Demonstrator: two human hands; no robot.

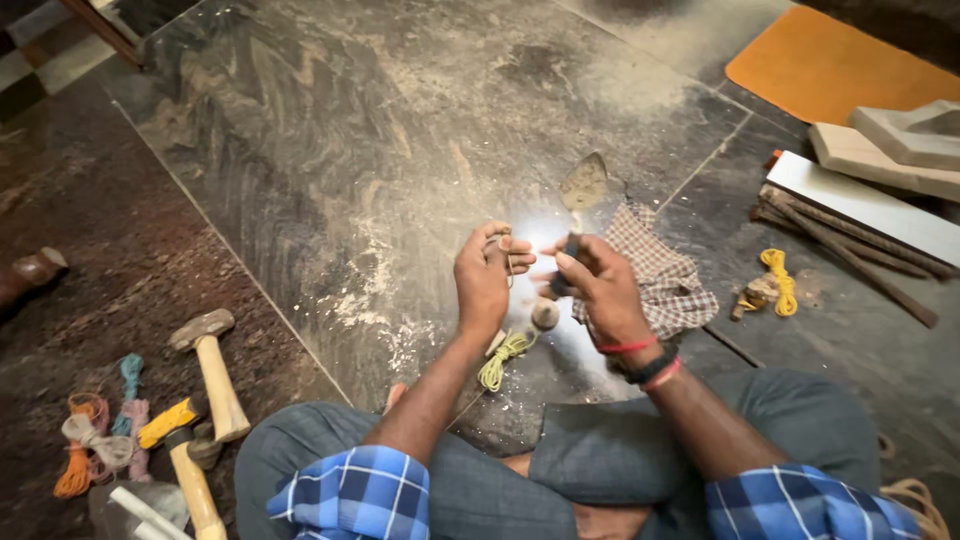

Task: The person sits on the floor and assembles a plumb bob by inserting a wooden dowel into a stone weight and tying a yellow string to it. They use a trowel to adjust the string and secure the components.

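Observation:
I sit cross-legged on a dark stone floor (380,150). My left hand (485,280) is raised and pinches a thin string near its fingertips. My right hand (595,285) is closed around a small dark object, close to the left hand. Below the hands lie a bundle of yellow-green cord (500,358) and a small round plumb-like weight (545,314). A checked cloth (665,275) lies under and beyond my right hand. A trowel (585,185) rests just past the hands.
Two hammers (205,375) (185,455) and coloured cords (100,435) lie at the left. At the right are yellow cord (778,280), metal rods (850,250), a white board (870,205), wooden floats (900,140) and an orange mat (830,65).

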